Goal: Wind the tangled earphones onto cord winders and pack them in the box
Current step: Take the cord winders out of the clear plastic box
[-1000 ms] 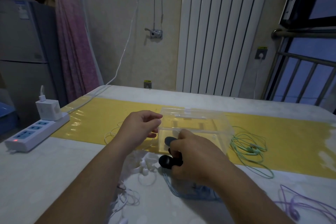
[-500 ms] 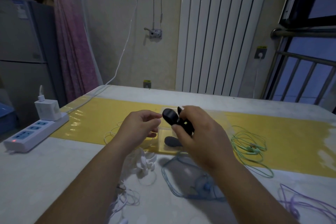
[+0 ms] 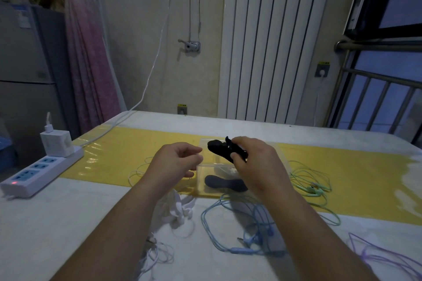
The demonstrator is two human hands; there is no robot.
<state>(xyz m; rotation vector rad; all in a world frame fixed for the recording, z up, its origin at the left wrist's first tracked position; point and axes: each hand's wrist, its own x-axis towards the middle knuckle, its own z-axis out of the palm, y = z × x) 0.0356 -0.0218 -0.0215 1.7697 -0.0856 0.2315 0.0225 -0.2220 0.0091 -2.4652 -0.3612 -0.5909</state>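
My right hand (image 3: 255,164) grips a black cord winder (image 3: 219,148) in the air just above the clear plastic box (image 3: 205,167). Inside the box, against its front wall, lies a second dark winder (image 3: 223,183). My left hand (image 3: 173,164) pinches the box's left wall with curled fingers. Tangled blue earphones (image 3: 238,250) lie on the table in front of the box. Green earphones (image 3: 312,189) lie to its right and purple earphones (image 3: 376,255) at the lower right. White earphones (image 3: 157,253) and white winders (image 3: 175,210) show beside my left forearm.
A white power strip (image 3: 34,173) with a plugged-in charger (image 3: 56,143) sits at the table's left edge, its cable running up the wall. A yellow mat (image 3: 127,148) crosses the table under the box. A radiator and a window grille stand behind.
My right hand picked up the black winder from the table in front of the box and raised it above the box. My left hand stayed at the box's left wall.
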